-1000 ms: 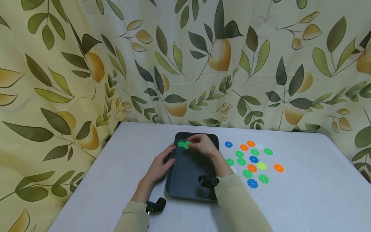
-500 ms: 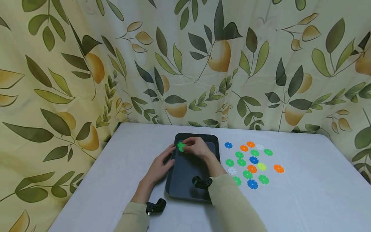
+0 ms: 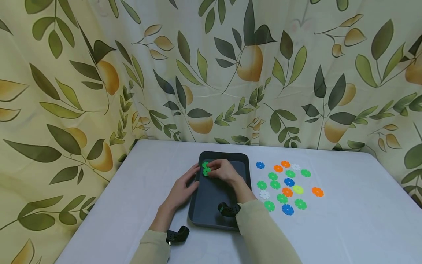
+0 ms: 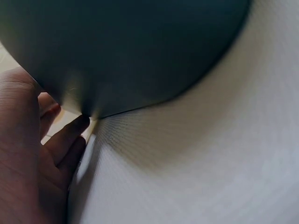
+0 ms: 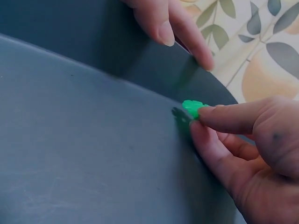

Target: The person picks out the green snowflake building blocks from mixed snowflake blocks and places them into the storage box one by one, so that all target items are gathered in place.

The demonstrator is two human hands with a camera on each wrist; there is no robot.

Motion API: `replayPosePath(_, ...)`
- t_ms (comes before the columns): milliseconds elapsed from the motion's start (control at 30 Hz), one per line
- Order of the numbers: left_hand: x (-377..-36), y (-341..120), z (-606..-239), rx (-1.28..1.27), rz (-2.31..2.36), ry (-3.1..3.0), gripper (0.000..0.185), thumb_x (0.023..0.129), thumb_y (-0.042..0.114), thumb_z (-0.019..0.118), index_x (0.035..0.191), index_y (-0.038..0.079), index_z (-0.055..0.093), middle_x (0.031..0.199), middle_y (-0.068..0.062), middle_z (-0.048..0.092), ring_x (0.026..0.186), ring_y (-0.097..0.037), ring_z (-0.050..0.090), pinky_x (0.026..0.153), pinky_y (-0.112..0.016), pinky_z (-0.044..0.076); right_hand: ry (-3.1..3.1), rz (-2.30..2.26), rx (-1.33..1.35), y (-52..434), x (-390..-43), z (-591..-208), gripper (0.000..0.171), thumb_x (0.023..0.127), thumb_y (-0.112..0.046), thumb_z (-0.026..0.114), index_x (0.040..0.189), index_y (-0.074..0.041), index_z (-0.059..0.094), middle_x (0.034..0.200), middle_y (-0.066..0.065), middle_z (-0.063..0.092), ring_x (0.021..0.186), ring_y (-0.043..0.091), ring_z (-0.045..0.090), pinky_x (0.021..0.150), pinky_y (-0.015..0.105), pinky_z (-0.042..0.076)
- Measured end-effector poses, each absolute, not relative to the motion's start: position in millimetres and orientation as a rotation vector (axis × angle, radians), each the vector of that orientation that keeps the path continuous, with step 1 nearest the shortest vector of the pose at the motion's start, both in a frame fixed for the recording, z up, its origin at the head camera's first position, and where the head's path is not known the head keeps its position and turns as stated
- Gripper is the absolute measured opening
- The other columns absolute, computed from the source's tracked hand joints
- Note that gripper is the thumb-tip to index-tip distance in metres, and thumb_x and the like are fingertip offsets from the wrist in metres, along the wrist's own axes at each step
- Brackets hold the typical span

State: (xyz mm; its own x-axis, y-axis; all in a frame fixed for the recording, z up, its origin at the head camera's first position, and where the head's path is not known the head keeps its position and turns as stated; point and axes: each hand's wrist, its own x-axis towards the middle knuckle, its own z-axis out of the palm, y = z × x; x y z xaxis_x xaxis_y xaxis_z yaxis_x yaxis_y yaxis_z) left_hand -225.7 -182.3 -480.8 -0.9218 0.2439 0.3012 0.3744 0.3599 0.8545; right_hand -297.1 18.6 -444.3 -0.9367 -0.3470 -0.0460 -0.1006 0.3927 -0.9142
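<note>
Right hand (image 3: 225, 171) pinching a green piece (image 3: 206, 172), slightly farther down the tray (image 3: 206, 205) than before, left hand (image 3: 180, 189) loosely spread at its left rim

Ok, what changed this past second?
The right hand moved slightly left and lower in the head view; the green pieces at its pinching fingers now line up near to far, not side by side. The left hand stayed at the tray, loose pieces unmoved.

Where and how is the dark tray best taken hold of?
Grip the dark tray by its raised rim, midway along both long sides, probably best the left hand from the left, right hand from the right: it lies flat on the table, and these sides stand closer together than its ends.
</note>
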Motion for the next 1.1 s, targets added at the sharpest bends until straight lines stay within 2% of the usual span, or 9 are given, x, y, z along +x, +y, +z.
replayPosePath(200,-207,-174,-449,-0.547,-1.642,-2.494,0.048,0.098,-0.003,0.057,0.145,-0.008,0.048,0.157,-0.02,0.037,0.141,-0.035,0.041,0.116,-0.05,0.032,2.467,-1.54,-0.437,16,-296,-446,0.032,0.08,0.001,0.076,0.112,0.006,0.072,0.091,0.008,0.071,0.085,0.019,0.063,0.079,0.034,0.054)
replayPosePath(467,-207,-174,-447,-0.564,-1.622,-2.485,0.048,0.098,-0.003,0.056,0.144,-0.008,0.048,0.157,-0.021,0.037,0.141,-0.035,0.041,0.115,-0.05,0.033,2.568,-1.446,-0.47,13,-298,-448,0.029,0.082,-0.002,0.078,0.11,0.003,0.074,0.092,0.008,0.072,0.087,0.022,0.065,0.08,0.036,0.055)
replayPosePath(733,-207,-174,-449,-0.559,-1.612,-2.48,0.047,0.096,-0.004,0.058,0.143,-0.008,0.05,0.156,-0.021,0.039,0.14,-0.036,0.042,0.114,-0.052,0.034,2.616,-1.371,-0.478,9,-296,-448,0.027,0.085,-0.007,0.078,0.111,0.003,0.074,0.086,0.005,0.07,0.077,0.016,0.064,0.072,0.032,0.054)
replayPosePath(1100,-206,-174,-448,-0.538,-1.632,-2.491,0.048,0.097,-0.003,0.057,0.144,-0.008,0.048,0.157,-0.019,0.037,0.141,-0.037,0.04,0.116,-0.053,0.031,2.553,-1.374,-0.483,13,-295,-445,0.03,0.089,-0.007,0.073,0.118,0.003,0.072,0.089,0.005,0.072,0.078,0.017,0.068,0.078,0.035,0.056)
